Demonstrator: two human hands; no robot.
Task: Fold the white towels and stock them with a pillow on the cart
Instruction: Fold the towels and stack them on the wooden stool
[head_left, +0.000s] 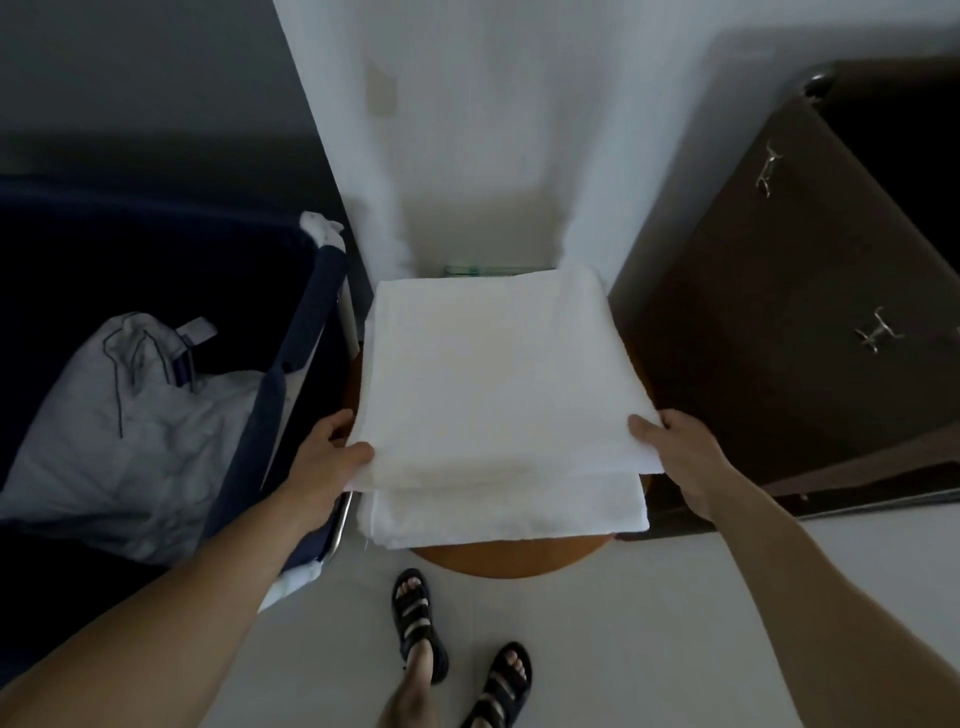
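— While both hands were on it, where did the folded white towel (493, 374) sit?

— It lay on top of a second folded white towel (509, 512), the pair stacked on a round brown wooden tabletop (511, 558). The left hand (327, 457) gripped the upper towel's near left corner, thumb on top and fingers curled under; the right hand (675, 452) gripped the near right corner the same way.

— How did the edges line up?

— The upper towel's near edge stopped short of the lower one's, so a strip of the lower towel showed. The stack overhung the tabletop on both sides; only a brown arc showed at the front.

— Was there room around it?

— Little at the sides. A dark blue fabric cart (306, 364) with a metal frame stood just beside the stack on the left, holding a crumpled pale pillow (130, 431). A dark brown wooden cabinet (779, 312) with silver handles stood close on the right. A white wall (467, 130) rose behind. Pale floor (649, 623) lay open at the front, where two feet in black sandals (457, 649) stood.

— Anything hard to make out?

— The fingers under the towel were hidden, the cart's interior was very dark, and a greenish glassy edge (483, 270) behind the stack was too obscured to identify.
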